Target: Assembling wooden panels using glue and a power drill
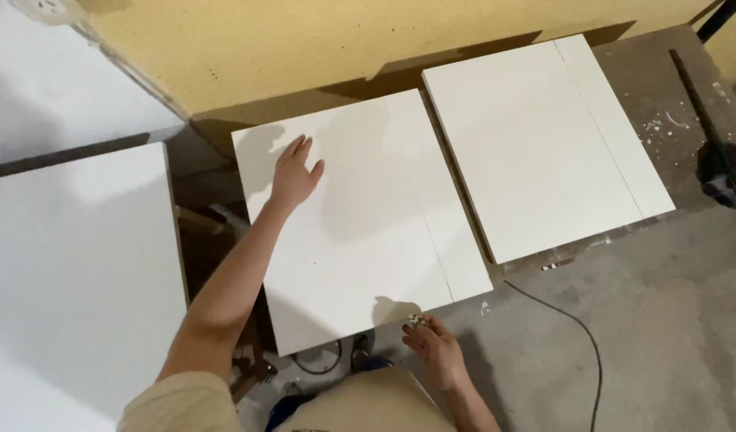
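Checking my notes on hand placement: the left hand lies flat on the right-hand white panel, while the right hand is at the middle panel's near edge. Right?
Not quite. The head view shows the left hand flat on the middle white panel, not the right-hand white panel. The right hand is indeed at the middle panel's near edge.

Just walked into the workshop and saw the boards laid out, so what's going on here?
A person leans over a white panel lying flat. The left hand rests open on its far left part; the right hand is at its near edge, fingers closed on some small metal pieces. A second white panel lies to the right, a third to the left. A black cable runs over the grey floor.
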